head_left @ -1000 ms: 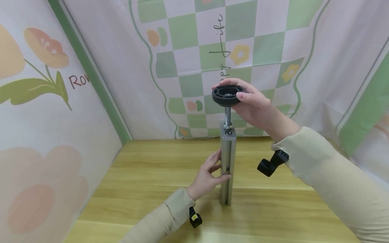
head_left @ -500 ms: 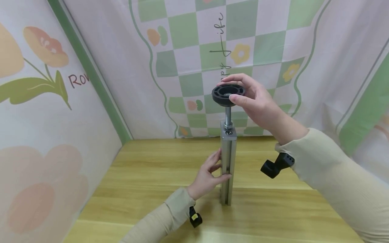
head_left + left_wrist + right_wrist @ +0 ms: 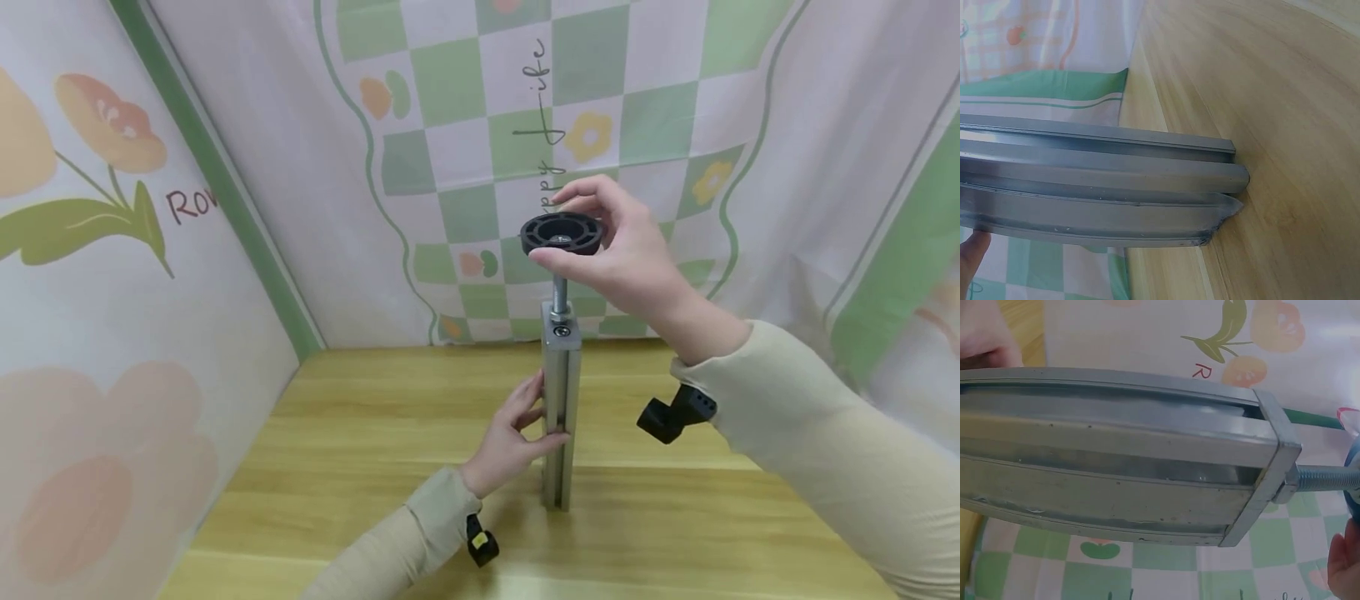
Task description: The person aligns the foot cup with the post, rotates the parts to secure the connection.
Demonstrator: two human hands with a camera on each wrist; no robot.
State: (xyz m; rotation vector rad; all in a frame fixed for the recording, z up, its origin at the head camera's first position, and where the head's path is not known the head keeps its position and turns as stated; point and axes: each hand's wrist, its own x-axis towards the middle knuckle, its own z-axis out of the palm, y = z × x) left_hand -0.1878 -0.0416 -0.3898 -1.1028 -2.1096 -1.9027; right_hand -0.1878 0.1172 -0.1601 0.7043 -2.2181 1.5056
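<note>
A grey slotted aluminium profile [image 3: 553,383] stands upright on the wooden table [image 3: 360,417]. My left hand [image 3: 501,450] grips it around mid-height, thumb across the near face. In the left wrist view the lower end of the profile [image 3: 1085,165] meets the tabletop, a fingertip [image 3: 975,250] touching its edge. A metal end plate [image 3: 1280,450] caps the top, with a nut and threaded rod [image 3: 1325,478] rising from it. On the rod sits a black round levelling foot [image 3: 534,239], base upward. My right hand [image 3: 637,258] holds its rim, thumb on the near side, fingers behind.
A checked green-and-white curtain [image 3: 517,150] hangs behind the table. Another curtain with printed flowers [image 3: 112,283] hangs along the left side. Black camera mounts [image 3: 675,414] are strapped at both wrists.
My right thumb has slid leftward along the near side of the levelling foot, and the fingers have shifted to the right behind it. My left hand and the profile keep their places.
</note>
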